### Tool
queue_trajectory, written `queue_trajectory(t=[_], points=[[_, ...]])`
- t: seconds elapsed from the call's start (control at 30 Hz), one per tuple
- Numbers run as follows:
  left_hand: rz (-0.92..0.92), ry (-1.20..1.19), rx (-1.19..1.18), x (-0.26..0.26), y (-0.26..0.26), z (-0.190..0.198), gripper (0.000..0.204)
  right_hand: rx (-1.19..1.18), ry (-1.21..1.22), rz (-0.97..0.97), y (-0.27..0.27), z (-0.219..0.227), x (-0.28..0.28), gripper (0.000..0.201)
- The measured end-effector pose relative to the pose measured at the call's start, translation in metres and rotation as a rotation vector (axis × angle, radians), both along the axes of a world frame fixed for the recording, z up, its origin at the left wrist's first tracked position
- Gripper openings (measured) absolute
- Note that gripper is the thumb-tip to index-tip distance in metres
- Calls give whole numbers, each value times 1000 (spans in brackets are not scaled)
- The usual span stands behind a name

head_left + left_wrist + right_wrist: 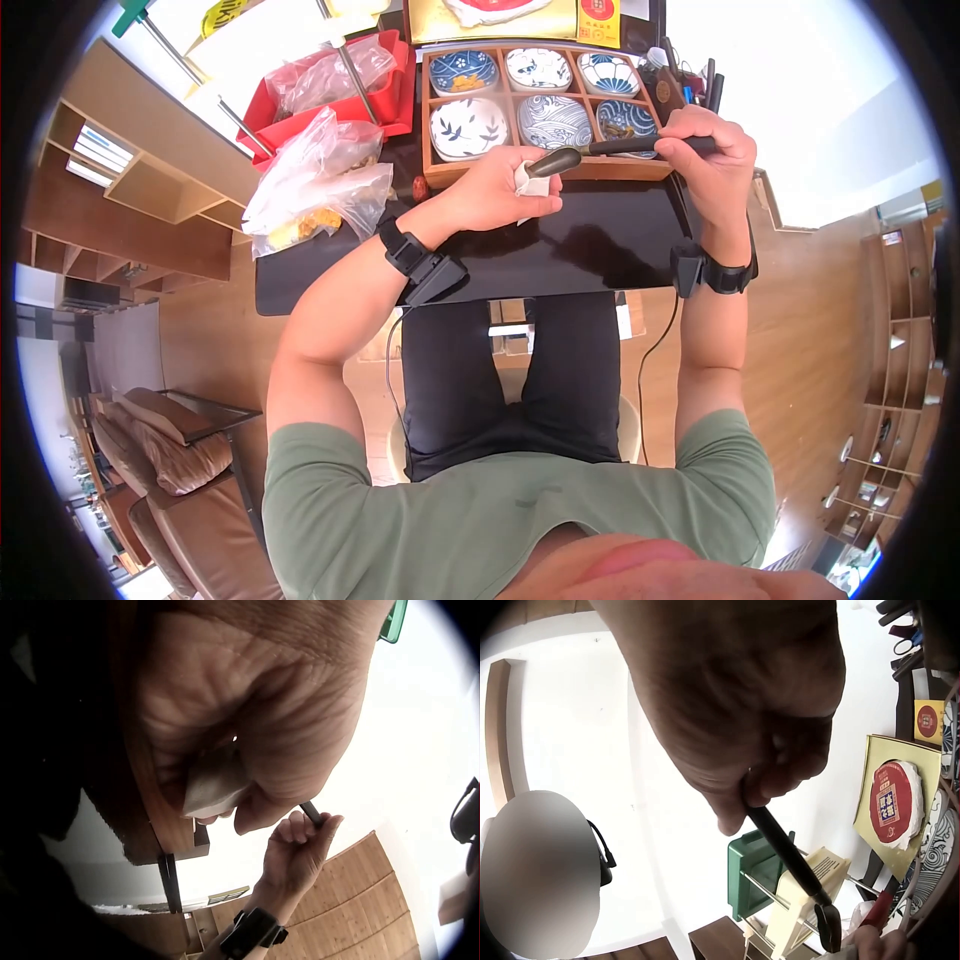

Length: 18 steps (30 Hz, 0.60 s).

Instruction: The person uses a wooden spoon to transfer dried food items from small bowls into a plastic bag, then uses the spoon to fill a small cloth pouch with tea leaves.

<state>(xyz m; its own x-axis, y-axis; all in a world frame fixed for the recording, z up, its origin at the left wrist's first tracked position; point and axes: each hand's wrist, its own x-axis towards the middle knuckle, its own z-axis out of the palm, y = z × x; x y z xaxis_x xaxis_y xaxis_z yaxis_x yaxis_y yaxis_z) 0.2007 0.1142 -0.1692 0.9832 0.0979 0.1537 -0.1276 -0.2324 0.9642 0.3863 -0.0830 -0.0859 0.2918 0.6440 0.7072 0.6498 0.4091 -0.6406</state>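
My left hand (pixel 495 192) pinches a small white pouch (pixel 533 184) that looks like paper or thin cloth. In the left wrist view the pouch (pixel 217 784) sits between thumb and fingers. My right hand (pixel 712 150) grips the black handle of a scoop (pixel 625 146), whose dark bowl end lies right at the pouch's mouth. Just beyond both hands, a divided wooden box (pixel 600 172) holds several blue-and-white dishes. Yellow pieces lie in the back left dish (pixel 463 70); dark bits lie in the front right dish (pixel 625 120). The pouch's inside is hidden.
Left of the box stand a red tray (pixel 400 85) with plastic bags and a clear bag (pixel 320 190) with yellow contents. Behind is a gold box (pixel 550 25) with a red-labelled round cake. The black table edge (pixel 330 300) runs close before my lap.
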Motion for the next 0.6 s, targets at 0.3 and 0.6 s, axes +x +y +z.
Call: queue_trajectory(t=[0.3,0.6], points=[[-26,8,-1,0,2,3,12,308,514,-150,-1,-21,44,15],[-106,-46,-118,0,1,3,18,419,541,-531,0,-56,78,22]])
